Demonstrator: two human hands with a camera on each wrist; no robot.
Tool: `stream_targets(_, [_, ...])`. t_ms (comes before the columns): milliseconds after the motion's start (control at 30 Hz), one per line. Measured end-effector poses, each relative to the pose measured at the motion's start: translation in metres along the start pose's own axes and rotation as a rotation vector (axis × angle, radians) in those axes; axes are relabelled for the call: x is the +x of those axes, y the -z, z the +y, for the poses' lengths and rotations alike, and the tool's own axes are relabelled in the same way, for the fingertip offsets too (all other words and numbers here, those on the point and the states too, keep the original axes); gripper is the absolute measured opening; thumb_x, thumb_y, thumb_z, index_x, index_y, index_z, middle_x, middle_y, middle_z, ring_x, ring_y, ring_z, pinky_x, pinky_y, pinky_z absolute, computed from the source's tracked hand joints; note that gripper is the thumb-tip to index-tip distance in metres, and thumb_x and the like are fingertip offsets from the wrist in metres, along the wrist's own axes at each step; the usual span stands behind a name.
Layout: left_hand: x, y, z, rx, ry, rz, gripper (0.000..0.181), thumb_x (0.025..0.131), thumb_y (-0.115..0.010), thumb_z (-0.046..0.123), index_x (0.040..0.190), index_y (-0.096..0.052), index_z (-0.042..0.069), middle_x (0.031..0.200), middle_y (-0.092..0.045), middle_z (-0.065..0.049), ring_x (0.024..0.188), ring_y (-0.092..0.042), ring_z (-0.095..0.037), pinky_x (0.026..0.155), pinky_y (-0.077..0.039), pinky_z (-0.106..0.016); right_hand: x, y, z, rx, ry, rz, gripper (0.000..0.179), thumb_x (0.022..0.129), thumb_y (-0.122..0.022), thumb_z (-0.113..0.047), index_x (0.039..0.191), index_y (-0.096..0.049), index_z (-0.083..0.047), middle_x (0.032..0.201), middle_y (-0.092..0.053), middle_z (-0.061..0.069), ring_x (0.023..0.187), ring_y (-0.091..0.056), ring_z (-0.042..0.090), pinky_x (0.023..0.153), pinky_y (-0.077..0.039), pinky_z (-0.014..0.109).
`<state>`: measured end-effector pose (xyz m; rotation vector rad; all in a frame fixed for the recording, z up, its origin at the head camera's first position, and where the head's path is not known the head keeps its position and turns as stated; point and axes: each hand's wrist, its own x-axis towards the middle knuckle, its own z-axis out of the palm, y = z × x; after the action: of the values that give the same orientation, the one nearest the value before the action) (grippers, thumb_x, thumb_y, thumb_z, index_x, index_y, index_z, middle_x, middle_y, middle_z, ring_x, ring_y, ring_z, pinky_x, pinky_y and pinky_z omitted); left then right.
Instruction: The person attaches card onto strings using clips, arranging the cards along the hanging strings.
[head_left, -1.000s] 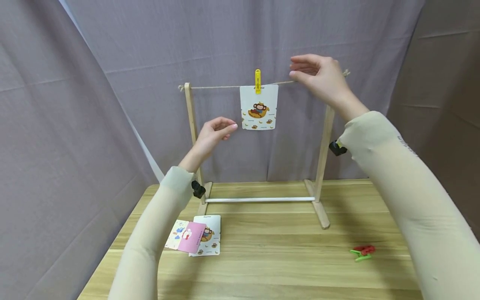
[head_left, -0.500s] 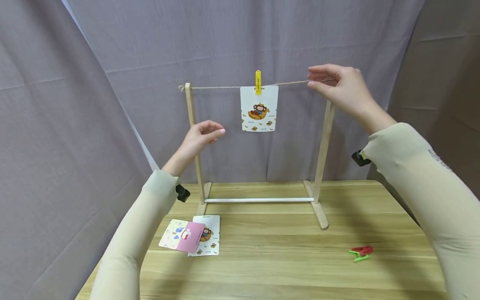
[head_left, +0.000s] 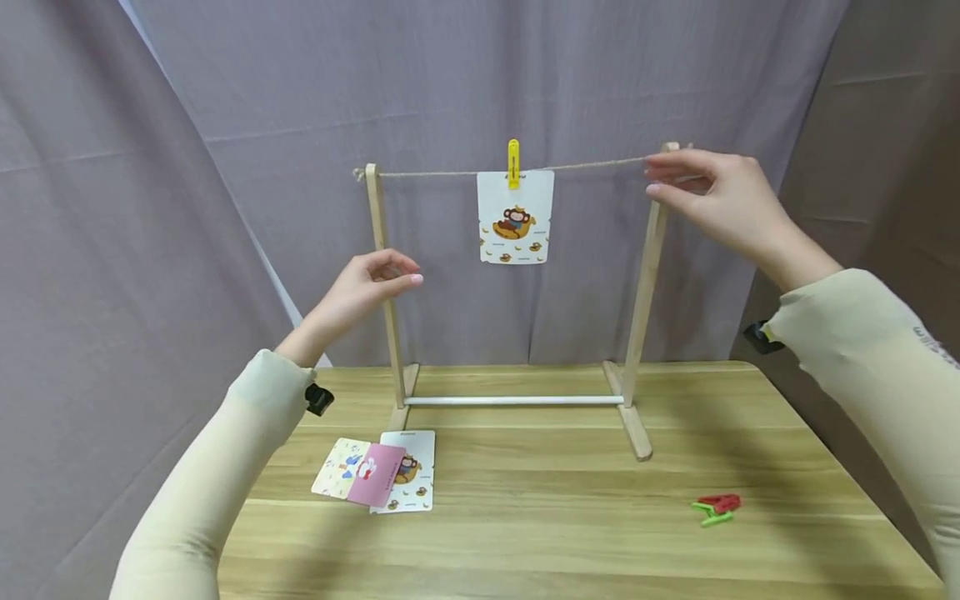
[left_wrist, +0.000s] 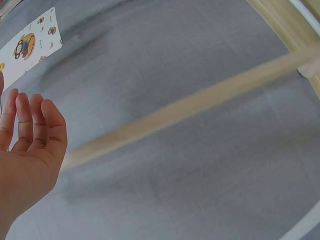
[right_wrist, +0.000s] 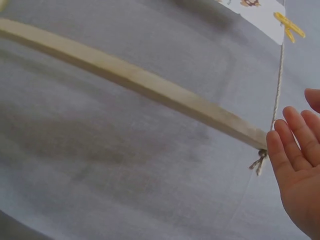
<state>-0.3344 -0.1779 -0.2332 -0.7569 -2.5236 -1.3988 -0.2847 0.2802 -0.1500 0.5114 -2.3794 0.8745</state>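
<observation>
My left grip at nine o'clock and right grip at two were relaxed, empty; the monkey card hung near twelve, because the yellow clip pinned it to the cord.

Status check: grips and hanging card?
Left grip, right grip: empty. Monkey card hangs from rope, yellow clip holding. Nothing blocks it in head view.
</observation>
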Motion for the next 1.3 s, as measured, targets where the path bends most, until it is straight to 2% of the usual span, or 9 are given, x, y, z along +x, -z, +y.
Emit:
stream_targets(167, [-0.008,0.008,-0.006,0.063,-0.013,0.01,0.035,0.092,-0.075,0.041,0.115,-0.069,0.016,0.104,-0.067,-0.009,0.094,-0.06,-0.026,0.081,-0.049,-0.04,-0.01,-0.001,0.011,-0.069,0.035,0.01,0.043,0.098,-0.068,-0.034,0.137,-0.064,-0.016,0.126,-0.069,0.011,0.087,-0.057,-0.015,0.074,-0.041,0.008])
stream_targets(300, [-0.016,0.014,-0.014,0.135,-0.037,0.012,0.034,0.092,-0.075,0.038,0.116,-0.069,0.016,0.101,-0.067,-0.006,0.092,-0.06,-0.022,0.079,-0.049,-0.036,-0.022,-0.006,0.022,-0.103,0.071,0.018,0.04,0.097,-0.069,-0.03,0.134,-0.066,-0.015,0.122,-0.07,0.015,0.085,-0.057,-0.017,0.072,-0.041,0.007])
stream_targets(433, [-0.028,0.021,-0.017,0.192,-0.046,0.017,0.031,0.092,-0.076,0.034,0.115,-0.07,0.013,0.098,-0.066,-0.006,0.091,-0.06,-0.02,0.079,-0.049,-0.032,-0.034,-0.004,0.027,-0.112,0.04,-0.015,0.04,0.097,-0.069,-0.031,0.135,-0.066,-0.018,0.121,-0.07,0.012,0.086,-0.056,-0.017,0.072,-0.04,0.008])
stream_targets(633, [-0.049,0.028,-0.02,0.179,-0.02,0.08,0.03,0.091,-0.077,0.031,0.114,-0.07,0.012,0.097,-0.065,-0.006,0.09,-0.059,-0.02,0.078,-0.048,-0.028,-0.052,0.002,0.035,-0.126,0.005,-0.045,0.041,0.098,-0.068,-0.034,0.136,-0.065,-0.02,0.123,-0.07,0.009,0.09,-0.055,-0.015,0.074,-0.038,0.012])
stream_targets(833, [-0.069,0.03,-0.038,0.2,-0.045,0.115,0.03,0.094,-0.074,0.033,0.117,-0.07,0.014,0.098,-0.063,-0.007,0.09,-0.059,-0.022,0.073,-0.047,-0.026,-0.076,-0.002,0.051,-0.134,-0.019,-0.016,0.042,0.098,-0.068,-0.035,0.138,-0.063,-0.023,0.129,-0.067,0.008,0.093,-0.054,-0.014,0.073,-0.039,0.012])
stream_targets(1000, [-0.092,0.03,-0.055,0.163,-0.02,0.148,0.03,0.094,-0.073,0.032,0.117,-0.069,0.013,0.1,-0.067,-0.006,0.087,-0.062,-0.022,0.069,-0.049,-0.026,-0.103,-0.004,0.065,-0.111,-0.05,0.033,0.04,0.097,-0.07,-0.031,0.136,-0.065,-0.024,0.125,-0.069,-0.006,0.092,-0.056,-0.013,0.072,-0.04,0.01])
stream_targets(1167, [-0.109,0.029,-0.072,0.142,0.022,0.184,0.03,0.095,-0.072,0.033,0.116,-0.069,0.012,0.098,-0.067,-0.005,0.081,-0.065,-0.017,0.069,-0.051,-0.026,-0.125,-0.005,0.079,-0.008,-0.116,0.064,0.043,0.097,-0.07,-0.03,0.138,-0.063,-0.021,0.121,-0.065,-0.023,0.094,-0.06,-0.011,0.075,-0.041,0.006])
stream_targets(1300, [-0.119,0.026,-0.082,0.139,0.04,0.197,0.031,0.096,-0.071,0.036,0.116,-0.069,0.012,0.097,-0.066,-0.008,0.08,-0.064,-0.015,0.069,-0.05,-0.026,-0.142,-0.007,0.082,0.037,-0.148,0.078,0.044,0.097,-0.07,-0.029,0.139,-0.062,-0.021,0.12,-0.064,-0.026,0.095,-0.061,-0.011,0.077,-0.041,0.005])
